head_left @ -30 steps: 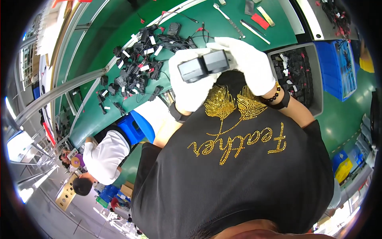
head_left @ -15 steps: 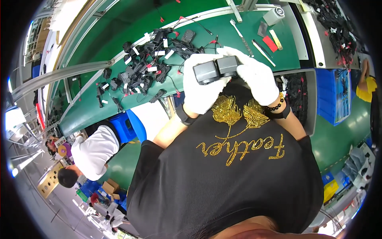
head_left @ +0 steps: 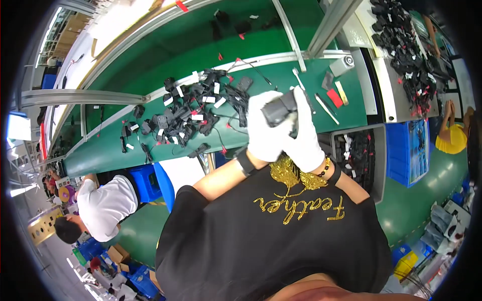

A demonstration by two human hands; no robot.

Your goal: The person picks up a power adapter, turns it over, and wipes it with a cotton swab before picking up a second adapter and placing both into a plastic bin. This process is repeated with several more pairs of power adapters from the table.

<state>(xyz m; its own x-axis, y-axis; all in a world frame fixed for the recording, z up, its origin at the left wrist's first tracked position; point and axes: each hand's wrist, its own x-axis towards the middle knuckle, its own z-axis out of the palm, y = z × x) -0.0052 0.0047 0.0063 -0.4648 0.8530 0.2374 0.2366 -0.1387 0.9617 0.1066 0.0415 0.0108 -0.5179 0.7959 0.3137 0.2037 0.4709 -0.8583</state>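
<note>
Both my hands wear white gloves and meet above the near edge of the green workbench [head_left: 108,145]. Between them is a black boxy block [head_left: 280,108], seemingly two adapter-like blocks side by side, tilted up on the left. My left hand [head_left: 267,131] wraps its left side and underside. From the right, my right hand [head_left: 307,140] presses against the block with its fingers pointing up; part of its grip is hidden. Just left of my hands lies a tangled heap of black adapters [head_left: 163,120] with cables, red tips and white labels.
On the bench's right lie a brush [head_left: 297,78], a red card [head_left: 334,98], a yellow strip [head_left: 342,93] and a white bottle [head_left: 342,65]. A grey bin [head_left: 380,165] of black parts and a blue crate [head_left: 400,155] stand at right. A person in white [head_left: 105,205] sits left.
My hands have drawn together, the right one moving left and down against the block. The black block has tilted. The view has shifted, so the bench appears moved.
</note>
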